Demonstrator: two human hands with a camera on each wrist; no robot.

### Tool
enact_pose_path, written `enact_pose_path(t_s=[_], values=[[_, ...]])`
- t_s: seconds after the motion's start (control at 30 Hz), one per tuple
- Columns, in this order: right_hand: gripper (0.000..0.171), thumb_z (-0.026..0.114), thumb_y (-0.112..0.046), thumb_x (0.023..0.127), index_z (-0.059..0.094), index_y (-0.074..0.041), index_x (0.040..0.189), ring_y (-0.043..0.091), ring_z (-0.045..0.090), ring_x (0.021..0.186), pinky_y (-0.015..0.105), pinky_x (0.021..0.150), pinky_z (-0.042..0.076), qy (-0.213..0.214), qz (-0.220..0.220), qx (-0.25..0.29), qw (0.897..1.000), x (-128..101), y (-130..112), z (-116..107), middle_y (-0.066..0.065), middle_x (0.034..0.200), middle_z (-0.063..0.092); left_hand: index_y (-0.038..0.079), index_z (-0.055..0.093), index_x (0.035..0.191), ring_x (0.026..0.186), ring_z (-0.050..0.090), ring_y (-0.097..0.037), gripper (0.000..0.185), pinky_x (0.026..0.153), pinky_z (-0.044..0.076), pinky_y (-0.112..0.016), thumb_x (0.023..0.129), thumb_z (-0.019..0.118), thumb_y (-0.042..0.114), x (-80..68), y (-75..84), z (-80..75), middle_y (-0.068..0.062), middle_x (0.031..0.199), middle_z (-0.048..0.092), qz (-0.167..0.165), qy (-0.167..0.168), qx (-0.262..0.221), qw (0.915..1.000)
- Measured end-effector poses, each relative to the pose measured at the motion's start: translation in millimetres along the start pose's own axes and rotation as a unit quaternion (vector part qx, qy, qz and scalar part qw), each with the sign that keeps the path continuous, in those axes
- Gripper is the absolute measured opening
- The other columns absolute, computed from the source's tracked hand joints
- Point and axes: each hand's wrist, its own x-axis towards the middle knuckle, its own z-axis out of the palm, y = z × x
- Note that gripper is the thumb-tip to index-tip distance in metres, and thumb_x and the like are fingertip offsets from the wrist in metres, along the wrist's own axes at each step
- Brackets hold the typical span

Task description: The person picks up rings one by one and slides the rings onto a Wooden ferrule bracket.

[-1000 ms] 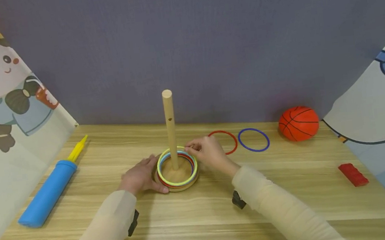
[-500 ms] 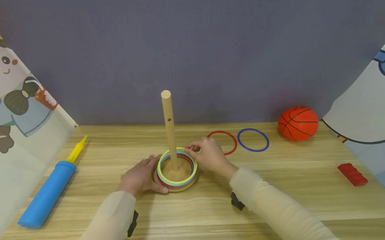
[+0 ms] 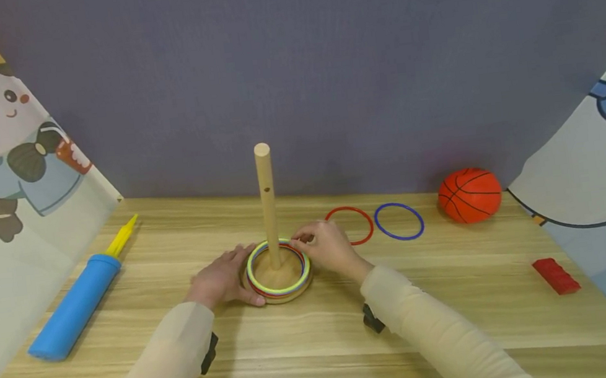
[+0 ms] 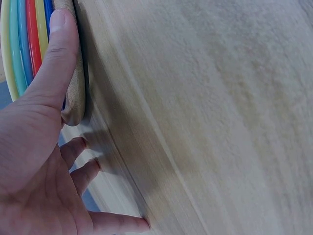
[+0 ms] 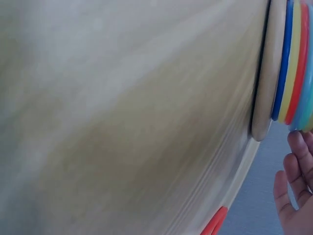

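Note:
A wooden peg stands upright on a round wooden base at mid-table. Several coloured rings lie stacked on the base, a yellow-green one on top. My left hand rests at the base's left side. In the left wrist view its thumb presses along the base's rim beside the rings, with the fingers straight on the table. My right hand pinches the top ring at its far right edge. The right wrist view shows curled fingers next to the ring stack.
A loose red ring and a blue ring lie flat right of the peg. An orange basketball sits at the back right, a red block at the right, and a blue pump at the left. Cartoon panels flank the table.
The top ring, tilted up at its back edge a second ago, now lies lower on the stack. The right hand has sunk slightly with it. The left hand has not moved.

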Motion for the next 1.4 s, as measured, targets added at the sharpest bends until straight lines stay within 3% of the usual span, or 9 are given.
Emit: enact_pose_path(t_s=[0.4, 0.7, 0.97, 1.2, 1.4], values=[[0.014, 0.076, -0.025, 0.093, 0.081, -0.014, 0.099, 0.017, 0.069, 0.088, 0.034, 0.077, 0.055, -0.010, 0.035, 0.025, 0.999, 2.7, -2.0, -3.7, -0.002, 0.090, 0.076, 0.013, 0.030, 0.159, 0.142, 0.033, -0.054, 0.119, 0.090, 0.035, -0.086, 0.064, 0.095, 0.046, 0.8, -1.0, 0.1, -0.027, 0.162, 0.026, 0.001, -0.002, -0.002, 1.0000], [0.026, 0.078, -0.020, 0.091, 0.077, -0.003, 0.111, 0.015, 0.067, 0.083, 0.029, 0.072, 0.054, -0.035, 0.017, 0.096, 0.995, 3.2, 5.4, -32.5, 0.002, 0.091, 0.076, 0.013, 0.030, 0.160, 0.143, 0.031, -0.054, 0.120, 0.091, 0.031, -0.087, 0.064, 0.095, 0.045, -1.1, -0.2, -0.6, -0.026, 0.162, 0.026, -0.004, 0.000, -0.004, 1.0000], [0.028, 0.077, -0.021, 0.093, 0.076, -0.005, 0.116, 0.015, 0.068, 0.090, 0.032, 0.078, 0.057, -0.070, 0.039, 0.100, 0.992, -0.1, 21.1, -54.7, 0.001, 0.098, 0.075, 0.011, 0.029, 0.160, 0.144, 0.029, -0.053, 0.121, 0.093, 0.031, -0.086, 0.064, 0.095, 0.045, -1.1, -0.4, -0.3, -0.027, 0.162, 0.025, -0.002, -0.001, -0.007, 1.0000], [0.026, 0.078, -0.015, 0.091, 0.076, -0.003, 0.114, 0.021, 0.069, 0.093, 0.039, 0.083, 0.058, -0.062, 0.047, 0.104, 0.992, -1.6, 38.5, -68.5, 0.005, 0.098, 0.076, 0.011, 0.030, 0.160, 0.143, 0.031, -0.054, 0.121, 0.093, 0.033, -0.085, 0.063, 0.094, 0.046, 0.3, -1.5, 0.7, -0.028, 0.162, 0.025, 0.004, 0.002, -0.004, 1.0000], [0.030, 0.078, -0.017, 0.091, 0.075, 0.000, 0.116, 0.025, 0.068, 0.098, 0.038, 0.083, 0.056, -0.064, 0.063, 0.095, 0.991, -1.3, 55.1, -73.4, 0.008, 0.102, 0.075, 0.011, 0.029, 0.160, 0.144, 0.030, -0.054, 0.121, 0.093, 0.031, -0.087, 0.064, 0.094, 0.046, 0.3, -0.9, 0.3, -0.027, 0.163, 0.024, -0.001, -0.003, -0.004, 1.0000]])
